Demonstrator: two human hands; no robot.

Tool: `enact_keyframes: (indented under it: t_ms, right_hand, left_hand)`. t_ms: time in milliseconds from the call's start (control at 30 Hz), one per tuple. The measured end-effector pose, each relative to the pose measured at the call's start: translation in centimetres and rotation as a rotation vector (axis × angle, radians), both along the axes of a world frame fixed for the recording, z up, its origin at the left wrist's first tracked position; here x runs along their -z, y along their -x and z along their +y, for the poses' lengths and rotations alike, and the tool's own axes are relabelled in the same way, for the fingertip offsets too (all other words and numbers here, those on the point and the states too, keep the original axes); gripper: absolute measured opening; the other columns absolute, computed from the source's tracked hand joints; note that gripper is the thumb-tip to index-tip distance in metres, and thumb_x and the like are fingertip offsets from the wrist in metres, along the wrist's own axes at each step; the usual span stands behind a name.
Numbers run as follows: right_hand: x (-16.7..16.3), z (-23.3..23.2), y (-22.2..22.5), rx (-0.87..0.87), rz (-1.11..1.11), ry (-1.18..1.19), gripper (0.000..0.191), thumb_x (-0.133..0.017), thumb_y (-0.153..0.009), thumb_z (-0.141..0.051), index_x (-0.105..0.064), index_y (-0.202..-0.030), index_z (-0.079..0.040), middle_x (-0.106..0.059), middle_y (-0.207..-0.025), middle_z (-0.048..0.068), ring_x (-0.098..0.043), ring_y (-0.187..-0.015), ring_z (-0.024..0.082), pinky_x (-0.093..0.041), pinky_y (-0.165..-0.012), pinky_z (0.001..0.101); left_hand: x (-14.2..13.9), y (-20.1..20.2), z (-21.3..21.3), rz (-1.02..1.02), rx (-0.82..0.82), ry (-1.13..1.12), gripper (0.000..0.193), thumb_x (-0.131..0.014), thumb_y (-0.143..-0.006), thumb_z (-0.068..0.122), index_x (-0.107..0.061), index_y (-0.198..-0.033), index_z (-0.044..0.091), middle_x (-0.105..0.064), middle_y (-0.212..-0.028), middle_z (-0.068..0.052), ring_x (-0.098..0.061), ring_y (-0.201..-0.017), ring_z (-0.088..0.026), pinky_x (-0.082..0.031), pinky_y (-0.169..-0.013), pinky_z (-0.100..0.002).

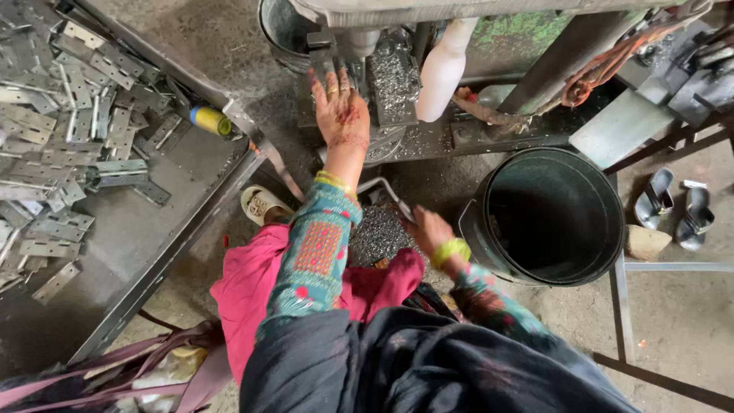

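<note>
**Left hand flat on the machine bed, right hand low by the bucket**

Left hand (341, 107) stretched forward, fingers spread and flat, pressed on a small grey metal piece (327, 63) on the machine bed (428, 138). Piece mostly hidden under the fingertips; long axis seemingly running away from the body, toward the machine; exact end not clear. Piece lying right under and just beyond the fingertips, beside a block heaped with metal shavings (394, 76). Right hand (428, 229) lower down, fingers curled around a thin metal handle (386, 191); whether clamped or only touching, cannot tell. Black bucket (547, 214) just beside that hand. Heap of flat perforated metal strips (69, 130) on the tabletop (153, 229), toward its far left corner
</note>
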State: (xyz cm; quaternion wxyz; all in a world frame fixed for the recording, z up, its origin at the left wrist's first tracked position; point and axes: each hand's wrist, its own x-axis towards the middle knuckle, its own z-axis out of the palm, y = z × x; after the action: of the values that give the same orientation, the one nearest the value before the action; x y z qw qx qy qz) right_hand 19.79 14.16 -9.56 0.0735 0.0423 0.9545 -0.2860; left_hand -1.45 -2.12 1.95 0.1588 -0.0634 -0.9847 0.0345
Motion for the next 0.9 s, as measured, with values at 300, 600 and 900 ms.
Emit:
enact_keyframes:
  t_ms: [300, 600, 900]
  right_hand:
    - [1.0, 0.6, 0.7, -0.028, 0.061, -0.082, 0.039, -0.064, -0.097, -0.047, -0.062, -0.105, -0.008, -0.072, -0.091, 0.024, -0.068, -0.090, 0.047, -0.051, -0.075, 0.0582]
    - [2.2, 0.4, 0.4, -0.073, 0.356, -0.060, 0.045, -0.067, -0.092, -0.044, -0.060, -0.110, -0.003, -0.069, -0.081, 0.025, -0.066, -0.076, 0.048, -0.049, -0.065, 0.0595]
    - [3.6, -0.1, -0.9, 0.004, 0.127, -0.083, 0.038, -0.067, -0.093, -0.043, -0.058, -0.105, -0.008, -0.070, -0.085, 0.023, -0.066, -0.084, 0.047, -0.050, -0.070, 0.0594]
  left_hand:
    - [0.6, -0.8, -0.2, 0.091, 0.045, 0.021, 0.046, -0.042, -0.101, 0.018, -0.063, -0.140, 0.003, -0.043, -0.161, -0.011, -0.028, -0.153, -0.033, -0.006, -0.125, -0.058]
    - [-1.0, -0.1, -0.5, -0.136, 0.044, -0.093, 0.043, -0.040, -0.104, 0.015, -0.059, -0.141, 0.005, -0.039, -0.165, -0.007, -0.027, -0.156, -0.027, -0.004, -0.127, -0.058]
    - [1.0, 3.0, 1.2, -0.044, -0.043, -0.100, 0.048, -0.039, -0.102, 0.019, -0.059, -0.143, 0.005, -0.035, -0.164, -0.011, -0.026, -0.154, -0.029, -0.004, -0.125, -0.057]
